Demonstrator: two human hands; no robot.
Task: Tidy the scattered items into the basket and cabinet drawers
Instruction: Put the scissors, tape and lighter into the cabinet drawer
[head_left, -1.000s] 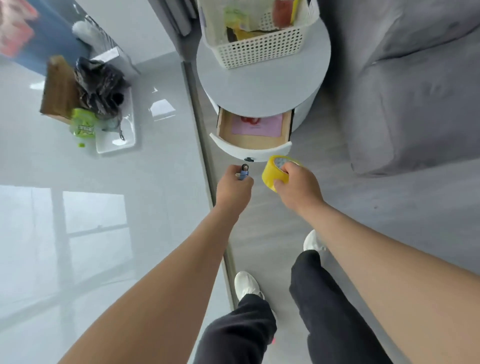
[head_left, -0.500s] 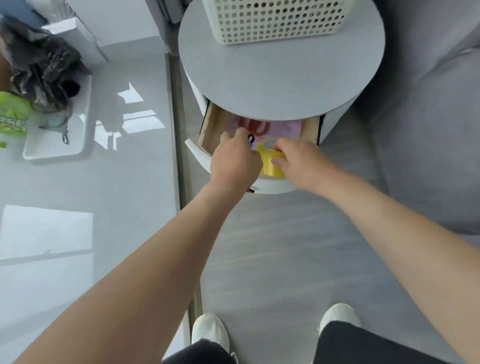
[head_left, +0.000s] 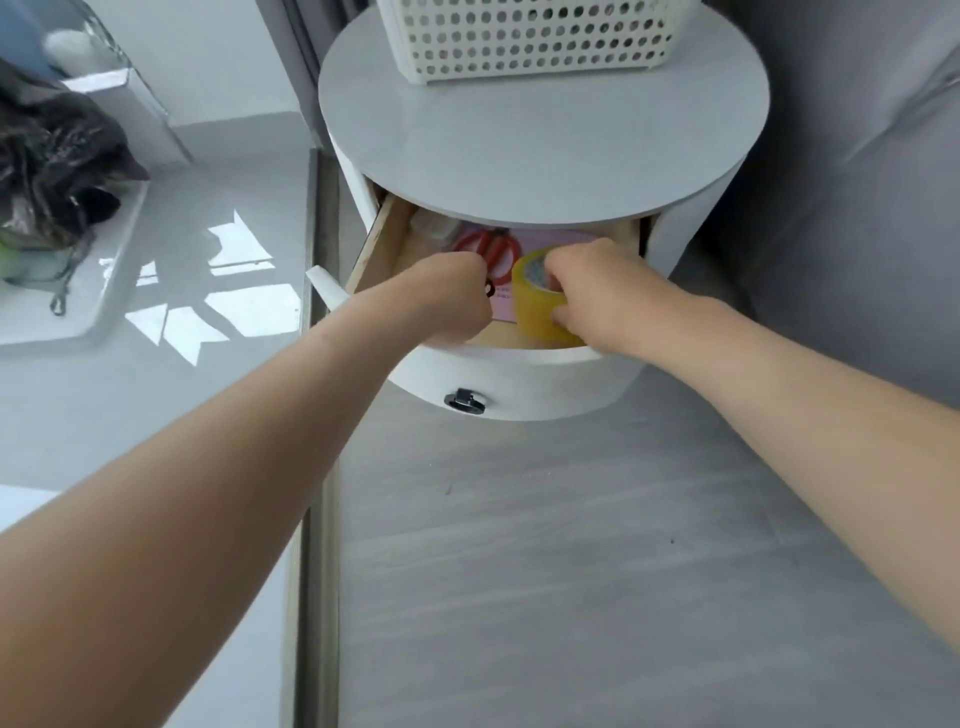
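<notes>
The round white cabinet (head_left: 545, 156) has its top drawer (head_left: 519, 374) pulled open. Both my hands reach down into it. My right hand (head_left: 597, 291) grips a yellow tape roll (head_left: 537, 304) resting at the drawer's front right. My left hand (head_left: 452, 301) is closed around a small dark item, of which only a black bit (head_left: 489, 288) shows. Red-handled scissors (head_left: 488, 249) lie on a pink sheet (head_left: 550, 241) at the back of the drawer. A cream perforated basket (head_left: 524, 41) stands on the cabinet top.
A grey sofa (head_left: 857, 182) stands right of the cabinet. At the left, a white tray (head_left: 78, 312) on the glossy floor holds a dark crumpled bag (head_left: 52, 161). A floor strip (head_left: 317, 467) runs under my left arm. The drawer has a metal ring pull (head_left: 464, 401).
I have stepped close to the cabinet. Both hands went from in front of the drawer down into it, carrying the tape roll and the small item.
</notes>
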